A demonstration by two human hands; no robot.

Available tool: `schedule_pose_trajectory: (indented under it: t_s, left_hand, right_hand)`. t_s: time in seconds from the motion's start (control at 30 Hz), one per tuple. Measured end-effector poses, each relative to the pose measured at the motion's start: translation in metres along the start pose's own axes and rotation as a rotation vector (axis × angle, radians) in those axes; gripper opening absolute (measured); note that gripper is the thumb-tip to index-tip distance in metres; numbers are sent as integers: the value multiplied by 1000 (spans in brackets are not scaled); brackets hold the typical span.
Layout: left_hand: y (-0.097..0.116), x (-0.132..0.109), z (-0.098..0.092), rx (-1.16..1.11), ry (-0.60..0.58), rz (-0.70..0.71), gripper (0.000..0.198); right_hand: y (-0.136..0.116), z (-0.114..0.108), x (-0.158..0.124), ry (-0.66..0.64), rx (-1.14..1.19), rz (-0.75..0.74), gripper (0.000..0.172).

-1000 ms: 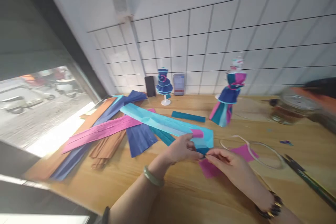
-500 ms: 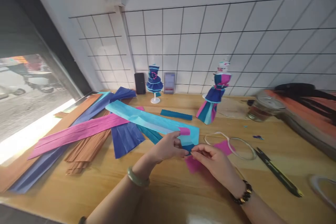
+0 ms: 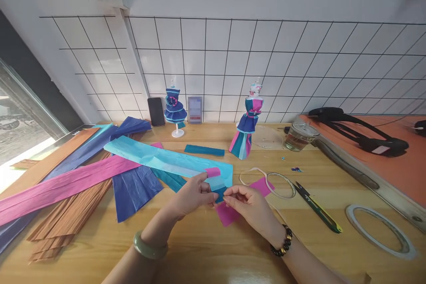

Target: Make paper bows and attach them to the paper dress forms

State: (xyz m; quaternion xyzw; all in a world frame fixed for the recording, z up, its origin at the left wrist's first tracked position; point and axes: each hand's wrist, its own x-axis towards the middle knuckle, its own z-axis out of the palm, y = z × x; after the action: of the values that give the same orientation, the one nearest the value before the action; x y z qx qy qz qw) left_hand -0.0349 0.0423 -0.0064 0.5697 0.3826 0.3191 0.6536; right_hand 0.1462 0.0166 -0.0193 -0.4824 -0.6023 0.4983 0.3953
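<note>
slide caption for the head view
Left hand and right hand pinch a teal paper piece above pink paper on a wooden table.

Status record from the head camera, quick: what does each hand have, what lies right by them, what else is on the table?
left hand: pinches one end of the teal paper piece
right hand: pinches its other end, above a pink paper square
behind hands: light blue strip bearing a pink tab
left side: pink strip, dark blue sheet, brown pleated paper
right side: thin ring, snips, tape ring
back: blue dress figure, pink and blue dress figure, phone, glass jar
surface: wooden table
</note>
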Motion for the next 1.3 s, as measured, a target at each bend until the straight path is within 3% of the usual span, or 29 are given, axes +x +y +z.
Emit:
schedule_pose_trajectory:
  t_s: [0.2, 0.47, 0.6, 0.87, 1.07, 1.3]
  left_hand:
    - [3, -2, 2, -16, -17, -35, 73]
    - [2, -1, 4, -58, 32, -43, 73]
    - [4, -1, 3, -131, -13, -11, 65]
    - [2, 1, 3, -60, 60, -37, 56]
    - [-6, 2, 0, -41, 90, -23, 75]
    - [2, 0, 5, -130, 131, 8, 88]
  right_hand:
    - [-1, 0, 1, 21, 28, 25, 15]
    - [-2, 0, 1, 25, 132, 30, 14]
    - [-8, -4, 3, 27, 149, 5, 18]
    - [-4, -3, 0, 34, 142, -25, 22]
    - [-2, 0, 1, 95, 105, -16, 18]
    - [-6, -2, 3, 178, 79, -59, 17]
